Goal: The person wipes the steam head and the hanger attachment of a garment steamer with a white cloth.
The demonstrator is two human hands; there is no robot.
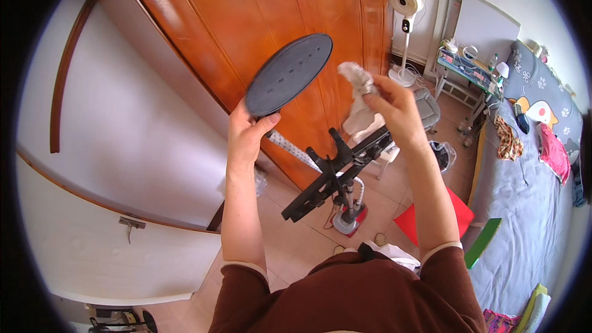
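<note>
My left hand (pixel 247 136) grips a garment steamer head with a dark grey oval plate (pixel 290 73), tilted up before the wooden wardrobe. From its handle a patterned hose (pixel 293 149) runs down behind a black folding frame (pixel 337 173). In my right hand (pixel 393 106) is a crumpled whitish cloth (pixel 358 97), pinched between thumb and fingers to the right of the plate, apart from it. Below stands the steamer base (pixel 348 219), grey and red, on the tiled floor.
The wooden wardrobe (pixel 296 14) fills the far side. Right of it are a white fan (pixel 407 32), a desk (pixel 469 71), a waste bin (pixel 442 155) and a bed (pixel 513 203). A red sheet (pixel 407 219) lies beside the bed; a white stool (pixel 386 159) stands behind the frame.
</note>
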